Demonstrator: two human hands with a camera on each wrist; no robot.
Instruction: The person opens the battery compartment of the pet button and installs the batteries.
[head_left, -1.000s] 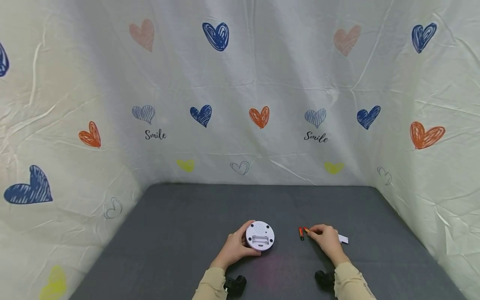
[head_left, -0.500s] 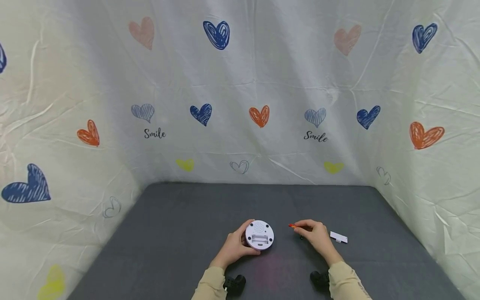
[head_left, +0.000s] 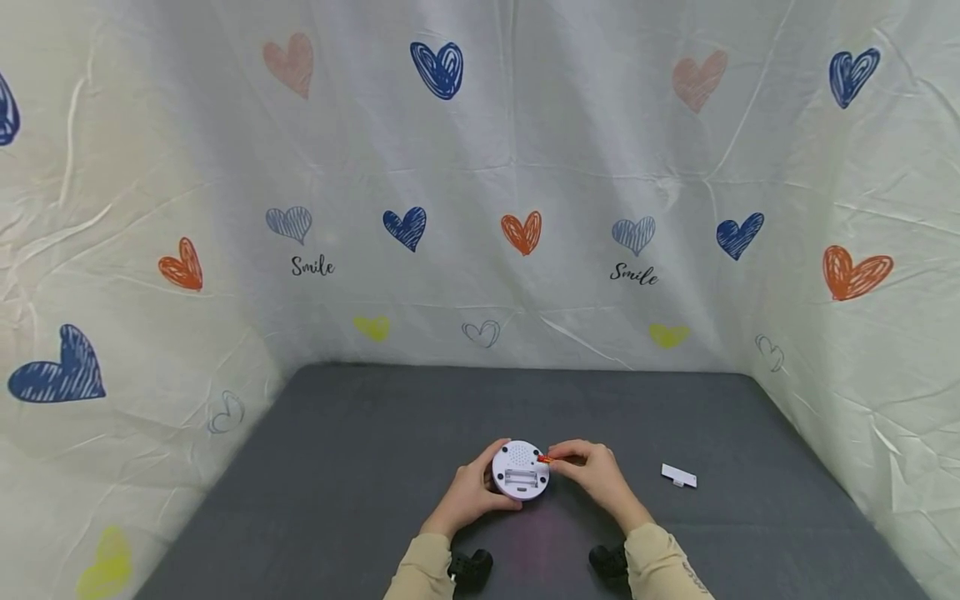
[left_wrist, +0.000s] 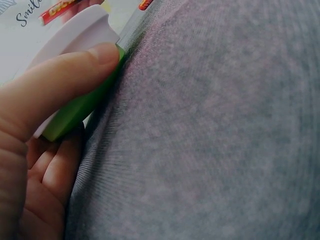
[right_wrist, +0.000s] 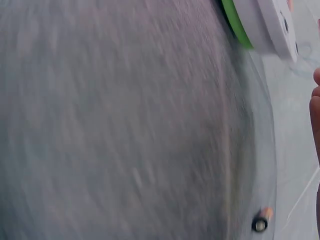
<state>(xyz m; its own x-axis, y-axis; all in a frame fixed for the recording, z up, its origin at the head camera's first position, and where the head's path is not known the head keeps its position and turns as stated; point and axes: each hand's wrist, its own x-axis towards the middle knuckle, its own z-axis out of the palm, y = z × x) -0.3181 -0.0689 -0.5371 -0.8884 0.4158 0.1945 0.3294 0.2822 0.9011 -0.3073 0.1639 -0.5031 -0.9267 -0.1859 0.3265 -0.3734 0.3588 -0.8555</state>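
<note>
My left hand [head_left: 468, 493] grips the side of a round white device [head_left: 517, 457] with its open battery compartment facing up. In the left wrist view, the thumb lies across its white edge and green rim [left_wrist: 82, 107]. The right hand [head_left: 597, 477] pinches a red battery [head_left: 544, 459] between thumb and fingertips, over the right edge of the device. That same battery shows near the top left of the left wrist view. A second battery [right_wrist: 261, 223] lies on the table in the right wrist view. In the head view the right hand hides it.
A white battery cover [head_left: 678, 476] with a small tab lies on the dark grey table [head_left: 375, 433], right of the right hand. Behind and at the sides hangs a pale curtain [head_left: 555, 125] printed with hearts. Dark camera mounts [head_left: 471, 570] sit at both wrists.
The right hand has lifted one battery from the table and carried it left to the device. The left hand and device have stayed nearly still.
</note>
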